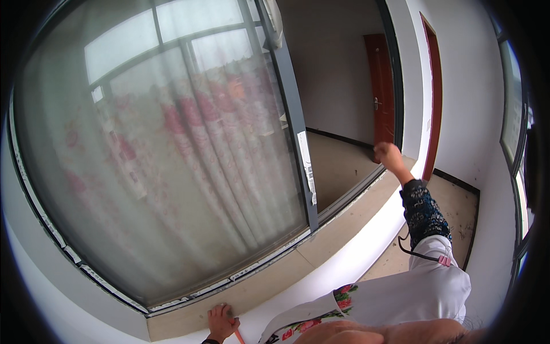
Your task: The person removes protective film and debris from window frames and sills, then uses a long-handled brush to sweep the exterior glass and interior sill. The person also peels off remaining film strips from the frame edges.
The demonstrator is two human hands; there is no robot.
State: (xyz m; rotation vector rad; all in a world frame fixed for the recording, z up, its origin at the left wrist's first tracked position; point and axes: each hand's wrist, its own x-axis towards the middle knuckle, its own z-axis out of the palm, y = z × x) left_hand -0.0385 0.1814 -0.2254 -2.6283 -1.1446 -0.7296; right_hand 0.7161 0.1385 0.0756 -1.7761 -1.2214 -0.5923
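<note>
My right hand (389,155) is raised at the lower right corner of the open part of a sliding window, near its dark frame; its fingers are curled and blurred, and I cannot tell whether they hold anything. At the bottom, my left hand (221,321) rests at the edge of the tan window sill (275,281), closed around something with an orange stick-like handle (239,336) sticking out below. The closed glass pane (172,206) fills the left, with a pink floral curtain (219,129) behind it. Torn paper strips (307,167) cling to the grey window frame (292,94).
Through the window opening a red-brown door (381,94) with a metal handle stands in the room beyond. A door frame (432,99) is set in the white wall to the right. More windows (513,103) line the far right. A black cable (417,254) is clipped to the sleeve.
</note>
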